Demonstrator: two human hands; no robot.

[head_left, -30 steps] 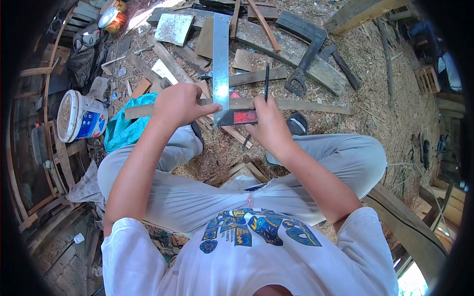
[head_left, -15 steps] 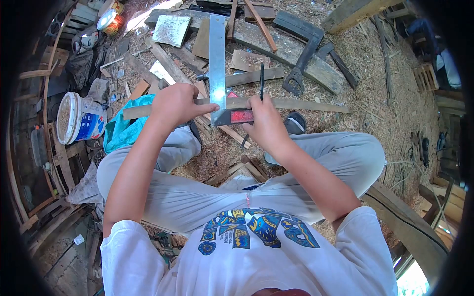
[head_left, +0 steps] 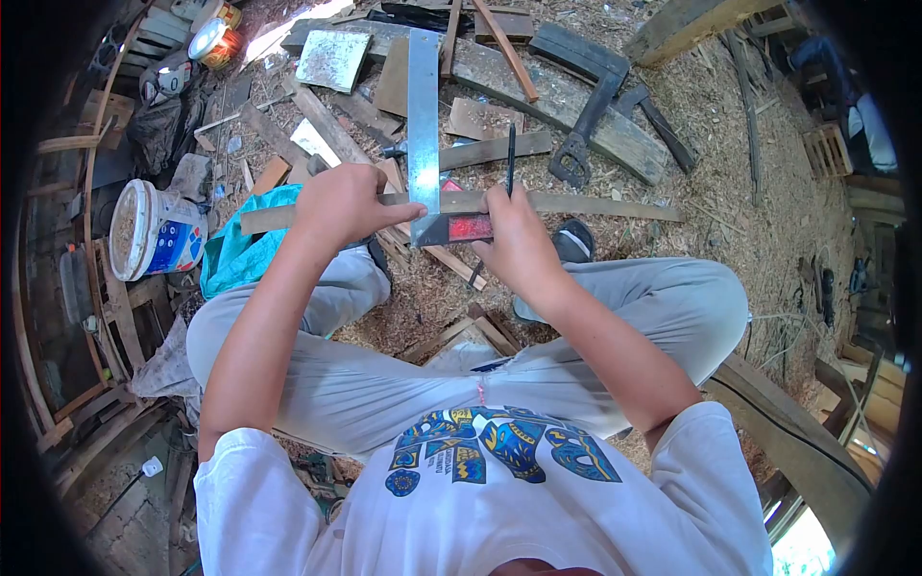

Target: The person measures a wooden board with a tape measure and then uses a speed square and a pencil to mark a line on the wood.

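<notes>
My left hand (head_left: 341,204) is closed around a thin wooden strip (head_left: 605,205), its thumb pressing on the lower end of a try square's metal blade (head_left: 424,125). The blade lies across the strip and points away from me. My right hand (head_left: 521,235) grips the strip near the red and black handle of the try square (head_left: 469,228). A dark pencil (head_left: 511,158) stands up between the right fingers, its tip pointing away. The palm sides of both hands are hidden.
A handsaw (head_left: 586,120) and a hammer-like tool (head_left: 663,125) lie on or beside a thick plank (head_left: 519,88) ahead. White buckets (head_left: 144,230) and teal cloth (head_left: 226,252) are at left. Wood offcuts and shavings cover the ground around my crossed legs.
</notes>
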